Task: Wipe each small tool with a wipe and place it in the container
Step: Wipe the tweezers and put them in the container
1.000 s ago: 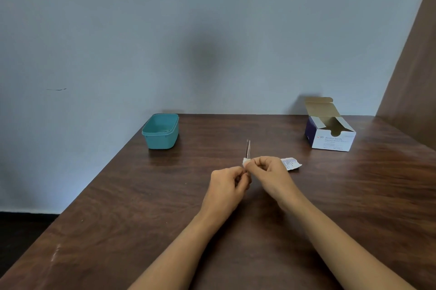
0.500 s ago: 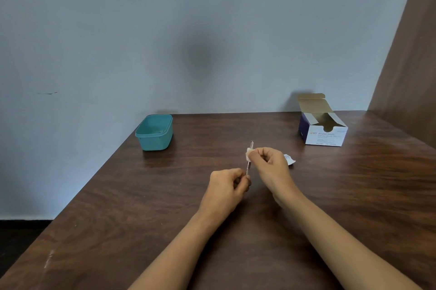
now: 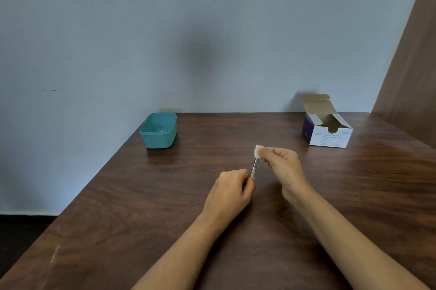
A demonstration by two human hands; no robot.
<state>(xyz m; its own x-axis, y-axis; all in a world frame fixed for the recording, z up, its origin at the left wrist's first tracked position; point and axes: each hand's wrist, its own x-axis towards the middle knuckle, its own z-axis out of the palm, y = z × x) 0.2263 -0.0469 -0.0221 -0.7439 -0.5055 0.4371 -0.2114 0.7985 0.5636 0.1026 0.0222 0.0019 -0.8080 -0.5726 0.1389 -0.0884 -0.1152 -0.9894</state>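
Observation:
My left hand (image 3: 232, 189) pinches the lower end of a thin metal tool (image 3: 254, 168) that points up and away over the middle of the table. My right hand (image 3: 284, 164) pinches a small white wipe (image 3: 257, 150) folded round the tool's upper tip, which the wipe hides. A teal plastic container (image 3: 158, 133) stands open at the table's back left, well apart from both hands. Its inside is only partly visible.
An open white and blue box of alcohol swabs (image 3: 329, 133) sits at the back right of the brown wooden table (image 3: 132, 195). A wall runs along the far edge and a wooden panel (image 3: 410, 72) rises on the right. The table's left edge drops off.
My right hand has slid the wipe up along the tool from near my left fingers to its upper tip. The torn wipe packet behind my right hand is now hidden.

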